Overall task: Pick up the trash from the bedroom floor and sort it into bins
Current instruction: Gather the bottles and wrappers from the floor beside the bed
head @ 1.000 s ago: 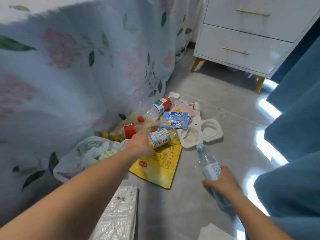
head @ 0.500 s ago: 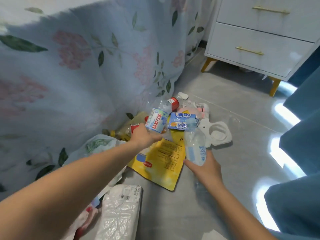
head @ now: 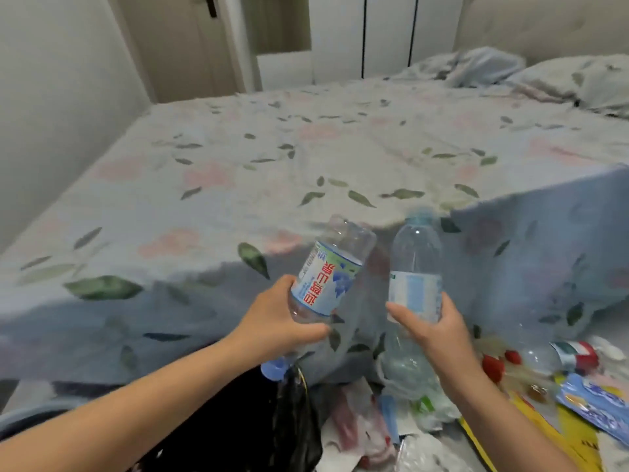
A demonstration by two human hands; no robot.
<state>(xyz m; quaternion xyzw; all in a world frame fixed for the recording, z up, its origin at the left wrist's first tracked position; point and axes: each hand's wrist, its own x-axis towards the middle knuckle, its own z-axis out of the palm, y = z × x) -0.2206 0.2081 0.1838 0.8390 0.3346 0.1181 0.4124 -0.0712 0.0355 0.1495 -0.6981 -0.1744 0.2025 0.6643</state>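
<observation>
My left hand point(head: 279, 321) grips a clear plastic bottle with a white-and-red label point(head: 325, 279), held upside down with its blue cap point(head: 274, 368) pointing down over a black bin bag point(head: 252, 424). In my right hand point(head: 430, 330) is a second clear bottle with a pale blue label point(head: 413, 267), upright, cap at the top. Both bottles are raised in front of the bed's edge. More trash lies on the floor at the lower right: a red-labelled bottle point(head: 558, 356), a blue packet point(head: 595, 405), a yellow pouch point(head: 544, 437) and crumpled plastic bags point(head: 422, 407).
The bed with a floral sheet point(head: 306, 158) fills the view ahead, its hanging side close behind the bottles. A pillow point(head: 578, 80) lies at the far right. A wall is on the left, a door point(head: 190, 46) and wardrobe beyond the bed.
Both hands have lifted their bottles off the floor and swung left. My view has risen from the floor pile to the bed top, and the black bag has come into sight.
</observation>
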